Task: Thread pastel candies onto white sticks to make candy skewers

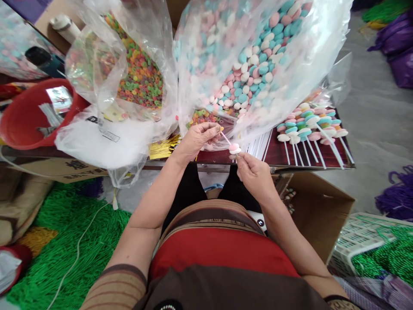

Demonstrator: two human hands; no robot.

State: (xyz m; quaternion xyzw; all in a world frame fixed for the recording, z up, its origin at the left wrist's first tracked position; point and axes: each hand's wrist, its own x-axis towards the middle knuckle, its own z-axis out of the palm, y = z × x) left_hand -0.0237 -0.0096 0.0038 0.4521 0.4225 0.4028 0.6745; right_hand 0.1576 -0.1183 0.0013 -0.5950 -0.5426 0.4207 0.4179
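My left hand (202,137) is closed in a pinch on a small orange ring candy (221,128), which is at the upper end of a thin stick (225,137). Lower on that stick sit a pink and a white puffy candy (234,148). Just below them, the closed fingers of my right hand (254,172) grip the candy stick. Beyond my hands a large clear bag holds pink, blue and white puffy candies (248,82). Several white sticks (258,144) lie behind my right hand. Finished-looking candy skewers (305,122) are piled on the table at right.
Colourful ring candies (138,82) fill another plastic bag. A red basin (19,116) stands at left, near yellow twist ties (164,147). A cardboard box (319,206) and a white crate (345,245) are at lower right. Green strands (74,228) cover the floor at left.
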